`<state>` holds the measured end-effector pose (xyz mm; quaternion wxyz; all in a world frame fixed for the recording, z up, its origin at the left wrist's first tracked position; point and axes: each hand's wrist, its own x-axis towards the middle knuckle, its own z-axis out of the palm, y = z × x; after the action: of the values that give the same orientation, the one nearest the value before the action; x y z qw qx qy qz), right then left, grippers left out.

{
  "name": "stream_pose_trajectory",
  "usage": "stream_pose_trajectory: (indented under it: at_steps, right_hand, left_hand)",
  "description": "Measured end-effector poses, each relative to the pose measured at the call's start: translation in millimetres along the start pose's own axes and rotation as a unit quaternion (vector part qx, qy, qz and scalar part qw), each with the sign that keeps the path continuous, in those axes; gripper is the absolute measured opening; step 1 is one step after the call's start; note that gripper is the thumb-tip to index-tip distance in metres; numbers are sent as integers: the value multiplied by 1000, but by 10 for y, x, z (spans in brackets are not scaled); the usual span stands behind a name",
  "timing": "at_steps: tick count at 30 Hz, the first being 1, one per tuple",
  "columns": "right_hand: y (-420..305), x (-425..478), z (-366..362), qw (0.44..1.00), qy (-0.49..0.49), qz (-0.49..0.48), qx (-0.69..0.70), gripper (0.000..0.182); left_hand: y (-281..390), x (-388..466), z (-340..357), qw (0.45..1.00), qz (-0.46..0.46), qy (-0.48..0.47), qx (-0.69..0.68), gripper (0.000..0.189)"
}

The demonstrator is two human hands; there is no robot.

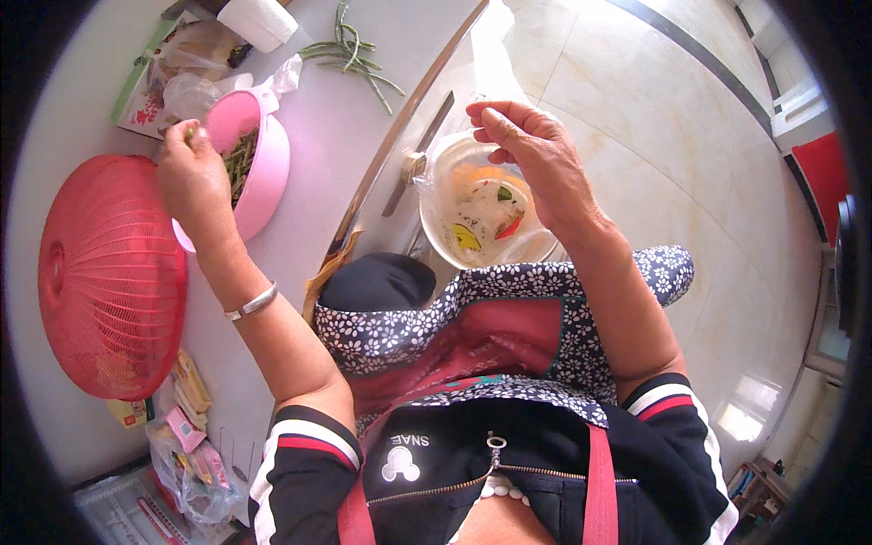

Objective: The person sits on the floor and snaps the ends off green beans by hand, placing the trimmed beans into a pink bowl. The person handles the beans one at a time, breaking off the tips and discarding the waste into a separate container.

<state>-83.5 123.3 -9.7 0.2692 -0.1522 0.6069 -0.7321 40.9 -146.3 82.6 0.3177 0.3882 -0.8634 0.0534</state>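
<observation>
My left hand (pixel 197 180) is over the near edge of a pink plastic basin (pixel 269 184), with a small green piece pinched between thumb and fingertips. Inside the basin lie cut green bean pieces (pixel 240 163). Several long green beans (pixel 351 58) rest on the white table beyond it. My right hand (pixel 524 143) is raised over a white bucket (pixel 436 231) lined with a clear bag, thumb close to the curled fingers; whether something small is between them cannot be told. In the bucket are scraps and yellow and red wrappers.
A red mesh food cover (pixel 112 272) stands left of the basin. Bagged food (pixel 197 54) in a box and a white paper roll (pixel 259 24) lie at the table's back. Packaged snacks (pixel 194 456) are at the lower left. The table edge (pixel 402 112) runs beside the bucket.
</observation>
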Motion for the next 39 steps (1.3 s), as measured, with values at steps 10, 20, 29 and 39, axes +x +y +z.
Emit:
stream_pose_trajectory:
  at_steps: [10, 20, 29, 39]
  right_hand:
    - [35, 12, 34, 990, -4, -34, -137, 28]
    - [-9, -27, 84, 975, -5, -78, -208, 27]
    - [-46, -44, 104, 970, -3, -69, -233, 28]
    - [21, -8, 89, 969, -12, -82, -232, 28]
  left_hand:
    - [616, -275, 217, 962, 213, 26, -167, 26]
    - [1094, -453, 770, 951, 173, -256, -14, 42]
    - [1171, -473, 873, 952, 81, -287, -71, 34]
    - [1036, -481, 873, 953, 33, -267, -136, 39]
